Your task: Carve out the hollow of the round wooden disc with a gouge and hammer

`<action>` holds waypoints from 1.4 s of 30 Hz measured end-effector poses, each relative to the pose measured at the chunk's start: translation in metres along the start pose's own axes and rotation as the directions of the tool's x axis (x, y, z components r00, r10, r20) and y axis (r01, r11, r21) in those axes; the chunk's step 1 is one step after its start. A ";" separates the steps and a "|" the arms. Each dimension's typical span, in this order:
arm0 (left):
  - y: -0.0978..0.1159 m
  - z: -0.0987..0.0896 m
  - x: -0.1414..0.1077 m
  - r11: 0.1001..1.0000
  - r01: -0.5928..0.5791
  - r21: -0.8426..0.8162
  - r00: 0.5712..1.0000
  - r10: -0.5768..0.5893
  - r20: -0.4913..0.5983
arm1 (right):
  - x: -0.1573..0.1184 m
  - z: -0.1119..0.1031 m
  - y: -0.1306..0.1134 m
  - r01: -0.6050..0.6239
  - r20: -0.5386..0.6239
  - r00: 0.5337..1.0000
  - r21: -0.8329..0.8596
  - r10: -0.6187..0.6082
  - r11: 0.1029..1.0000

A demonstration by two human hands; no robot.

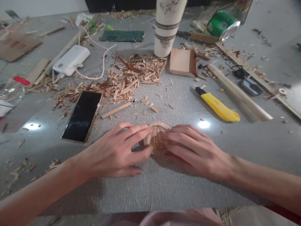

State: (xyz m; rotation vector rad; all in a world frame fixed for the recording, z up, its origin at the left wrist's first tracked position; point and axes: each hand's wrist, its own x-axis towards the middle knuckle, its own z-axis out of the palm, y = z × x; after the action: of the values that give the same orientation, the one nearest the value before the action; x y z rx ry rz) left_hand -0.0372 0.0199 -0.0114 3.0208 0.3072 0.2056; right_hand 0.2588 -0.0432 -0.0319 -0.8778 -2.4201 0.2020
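A round wooden piece (160,141) sat on the gray tabletop (150,191), near its front edge and between the two hands. It had a pale rim and a darker, rough middle. The left hand (122,150) was open, with its fingers a bit apart and some fingertips at the left side of the rim — its thumb was off the wood. The right hand (199,150) had its fingers bent over the right side of the piece. Its thumb was hidden, so I can't tell if it gripped the wood.

Just past the round piece lay a thin carving tool (117,110) with a wooden handle. A black phone (81,116) lay near the left hand. A yellow cutter (219,106) lay beyond the right hand. Farther back was a big pile of wood chips (128,83) — and a tall white cup (167,29) stood behind it.
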 end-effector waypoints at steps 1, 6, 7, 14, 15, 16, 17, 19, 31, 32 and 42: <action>0.000 0.000 0.000 1.000 0.001 0.000 1.000 -0.001 -0.001 | -0.001 0.000 0.000 0.003 0.002 1.000 0.000 -0.003 1.000; 0.000 -0.001 0.001 1.000 0.003 0.007 1.000 -0.003 -0.002 | -0.001 -0.002 -0.001 -0.019 -0.031 0.999 0.026 0.019 0.999; 0.000 -0.002 0.001 1.000 0.003 0.011 1.000 -0.003 -0.005 | 0.000 -0.004 -0.001 -0.023 -0.041 0.999 0.033 0.024 0.999; 0.002 -0.013 -0.014 0.998 0.028 0.064 0.994 -0.022 -0.104 | -0.014 -0.050 0.040 -0.291 -0.221 0.945 -0.226 0.242 0.930; 0.003 -0.014 -0.017 0.997 0.032 0.070 0.987 -0.021 -0.157 | -0.019 -0.060 0.050 -0.416 -0.258 0.903 -0.318 0.345 0.852; 0.003 -0.016 -0.020 0.995 0.059 0.075 0.981 -0.044 -0.191 | -0.023 -0.069 0.061 -0.459 -0.294 0.882 -0.363 0.367 0.811; 0.003 -0.017 -0.022 0.992 0.083 0.092 0.972 -0.061 -0.228 | -0.028 -0.079 0.071 -0.485 -0.300 0.871 -0.390 0.390 0.783; 0.005 -0.018 -0.023 0.984 0.124 0.127 0.960 -0.087 -0.265 | -0.038 -0.094 0.088 -0.532 -0.284 0.846 -0.435 0.451 0.726; 0.017 -0.024 -0.025 0.972 0.206 0.115 0.945 -0.167 -0.283 | -0.070 -0.117 0.141 -0.702 -0.129 0.596 -0.562 0.792 0.437; 0.017 -0.023 -0.026 0.970 0.217 0.108 0.943 -0.180 -0.280 | -0.069 -0.116 0.143 -0.707 -0.124 0.578 -0.569 0.807 0.419; 0.002 -0.013 -0.046 0.904 0.417 0.090 0.878 -0.376 -0.295 | -0.068 -0.123 0.149 -0.774 -0.232 0.508 -0.546 0.830 0.322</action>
State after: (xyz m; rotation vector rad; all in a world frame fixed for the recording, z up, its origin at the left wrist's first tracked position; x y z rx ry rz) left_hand -0.0830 0.0099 -0.0044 2.9791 0.9999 0.5855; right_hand 0.4503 0.0238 -0.0062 -2.4183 -1.8487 -0.2015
